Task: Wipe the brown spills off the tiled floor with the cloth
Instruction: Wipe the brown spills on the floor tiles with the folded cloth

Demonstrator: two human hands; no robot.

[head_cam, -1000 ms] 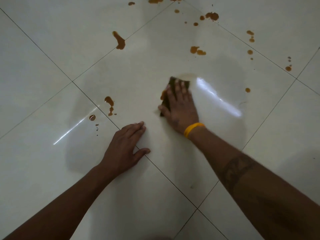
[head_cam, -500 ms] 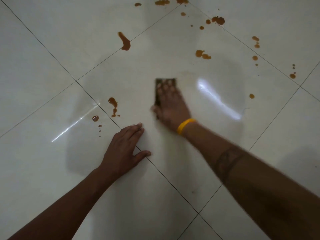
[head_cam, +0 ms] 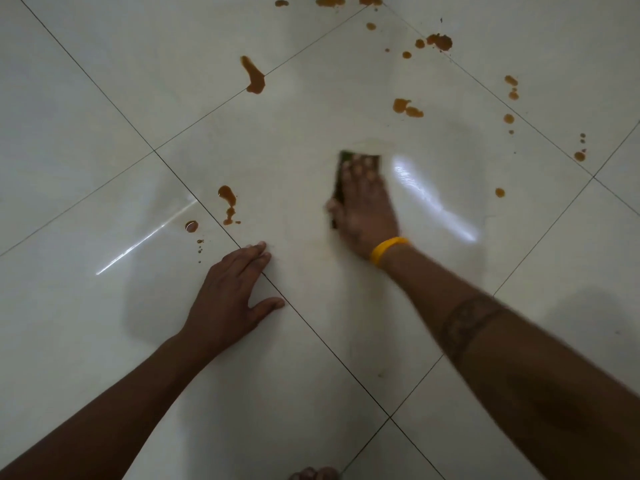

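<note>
My right hand (head_cam: 363, 206) lies flat with straight fingers on a dark green cloth (head_cam: 341, 168) and presses it against the white tiled floor (head_cam: 104, 98); the hand is motion-blurred and covers most of the cloth. My left hand (head_cam: 230, 296) rests palm-down on the floor, fingers straight, across a grout line. Brown spills remain: a streak (head_cam: 228, 202) and a ringed drop (head_cam: 191, 226) left of the cloth, a long blot (head_cam: 254, 77) farther up, a double blot (head_cam: 407, 108) beyond the cloth, a small dot (head_cam: 499, 192) to its right, and several splashes (head_cam: 439, 41) at the top.
A wet, smeared sheen (head_cam: 433, 199) with light glare spreads around the cloth. Dark grout lines cross the tiles diagonally. Toes (head_cam: 313, 474) show at the bottom edge. More small brown drops (head_cam: 580, 155) lie at the far right.
My right hand slid the cloth left across the tile, then back to the right. The brown smear at the cloth's left edge is gone. My left hand stayed planted.
</note>
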